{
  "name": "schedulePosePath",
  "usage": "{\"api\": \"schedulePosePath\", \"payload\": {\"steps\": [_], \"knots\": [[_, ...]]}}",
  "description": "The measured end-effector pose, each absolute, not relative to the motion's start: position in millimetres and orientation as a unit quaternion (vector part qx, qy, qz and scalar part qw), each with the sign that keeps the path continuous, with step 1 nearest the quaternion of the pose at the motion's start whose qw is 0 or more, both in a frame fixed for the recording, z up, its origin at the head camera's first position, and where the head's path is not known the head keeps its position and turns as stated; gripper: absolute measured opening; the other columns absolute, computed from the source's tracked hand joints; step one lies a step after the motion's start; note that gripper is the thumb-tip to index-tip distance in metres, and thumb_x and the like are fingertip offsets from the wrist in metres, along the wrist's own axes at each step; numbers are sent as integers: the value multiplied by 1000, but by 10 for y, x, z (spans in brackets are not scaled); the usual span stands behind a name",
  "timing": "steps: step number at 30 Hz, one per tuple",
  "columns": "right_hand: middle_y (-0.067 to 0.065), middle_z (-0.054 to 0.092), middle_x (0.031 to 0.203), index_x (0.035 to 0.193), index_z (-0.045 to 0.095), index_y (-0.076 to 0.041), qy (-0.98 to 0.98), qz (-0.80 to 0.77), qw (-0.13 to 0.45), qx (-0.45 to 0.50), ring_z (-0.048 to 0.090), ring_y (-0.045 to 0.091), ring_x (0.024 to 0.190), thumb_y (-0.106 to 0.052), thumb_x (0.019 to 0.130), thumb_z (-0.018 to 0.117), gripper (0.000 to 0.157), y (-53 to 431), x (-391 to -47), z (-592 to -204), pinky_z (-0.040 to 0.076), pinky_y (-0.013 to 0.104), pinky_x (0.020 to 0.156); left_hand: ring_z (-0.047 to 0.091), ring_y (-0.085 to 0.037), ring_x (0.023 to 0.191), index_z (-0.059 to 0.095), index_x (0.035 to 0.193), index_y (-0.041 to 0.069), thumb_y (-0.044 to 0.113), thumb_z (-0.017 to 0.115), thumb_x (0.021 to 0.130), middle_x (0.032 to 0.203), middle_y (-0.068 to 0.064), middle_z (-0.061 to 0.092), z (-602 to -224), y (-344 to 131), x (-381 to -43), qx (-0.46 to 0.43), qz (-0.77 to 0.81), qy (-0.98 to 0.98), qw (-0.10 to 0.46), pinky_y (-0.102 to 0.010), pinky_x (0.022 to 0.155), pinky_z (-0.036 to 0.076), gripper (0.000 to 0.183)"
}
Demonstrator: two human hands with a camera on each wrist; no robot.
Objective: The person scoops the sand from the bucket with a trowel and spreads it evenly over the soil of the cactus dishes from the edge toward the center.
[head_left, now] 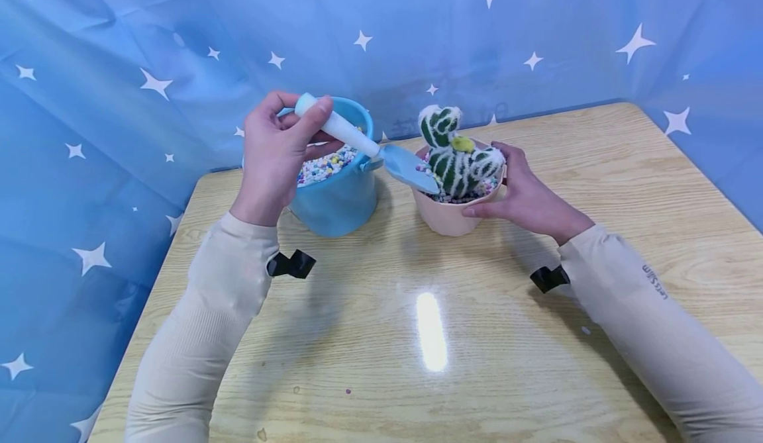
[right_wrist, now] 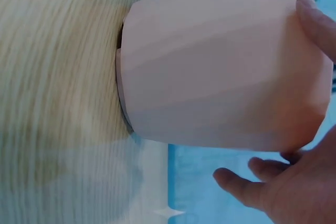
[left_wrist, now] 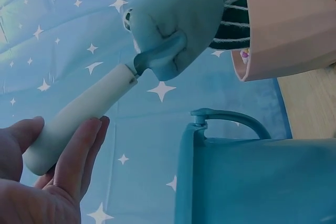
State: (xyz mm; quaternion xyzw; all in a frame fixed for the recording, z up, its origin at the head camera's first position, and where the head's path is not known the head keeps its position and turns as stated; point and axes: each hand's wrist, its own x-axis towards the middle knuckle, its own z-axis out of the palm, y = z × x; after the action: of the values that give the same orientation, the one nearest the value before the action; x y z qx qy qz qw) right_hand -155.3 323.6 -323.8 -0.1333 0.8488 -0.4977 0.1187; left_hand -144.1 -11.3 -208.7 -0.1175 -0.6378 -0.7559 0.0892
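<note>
A tapered pale-pink pot is seen on the light wood-grain table, and by it everything else can be placed. In the pot, a rounded green cactus with fuzzy white stripes is held upright, and a small yellow piece is seen on its front. Around the cactus, small multicoloured beads are spread inside the rim.

The pot is held from its right side by the right hand: the thumb is laid along the near wall just below the rim, and the fingers are spread wide around the far right side — in the right wrist view, some fingertips are seen apart from the wall.

To the left of the pot, a small scoop with a white cylindrical handle and a pale-blue blade is held by the left hand. The end of the handle is pinched between thumb and fingers, the grip being closed only to the handle's thickness. The blade is sloped down toward the pot, its tip overlapping the left rim — whether the rim is touched cannot be told.

Just left of the pot, beneath the scoop's handle, a round blue plastic bucket is filled with similar beads. Behind the pot, a blue cloth printed with white stars is hung.
</note>
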Motion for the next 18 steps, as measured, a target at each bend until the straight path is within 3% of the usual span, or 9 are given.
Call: {"api": "schedulePosePath", "payload": {"steps": [6,12,18], "knots": [[11,-8,161,156,-14,-22,844,-503,127,-138,4,36,146,-28,78,87,127,3231,-1558,-3246,11,64,115,72,-34,83,57,102,-3,8,74,89,93,-22,70,-2050,-74,-1417,-136,-738,-655,92,-46,73,61,24],[17,0,158,155,-14,-15,849,-497,123,-132,14,42,143,-30,77,88,129,3236,-1541,-3218,19,63,114,71,-34,82,60,102,-2,7,74,89,94,-22,70,-2011,-63,-1406,-143,-740,-650,97,-46,74,61,22],[4,-5,162,156,-13,-25,833,-517,134,-148,11,40,145,-24,80,85,124,3285,-1570,-3199,24,64,113,72,-33,80,61,101,-4,5,75,88,91,-23,68,-1978,-228,-1393,-137,-771,-605,146,-47,73,61,21]]}}
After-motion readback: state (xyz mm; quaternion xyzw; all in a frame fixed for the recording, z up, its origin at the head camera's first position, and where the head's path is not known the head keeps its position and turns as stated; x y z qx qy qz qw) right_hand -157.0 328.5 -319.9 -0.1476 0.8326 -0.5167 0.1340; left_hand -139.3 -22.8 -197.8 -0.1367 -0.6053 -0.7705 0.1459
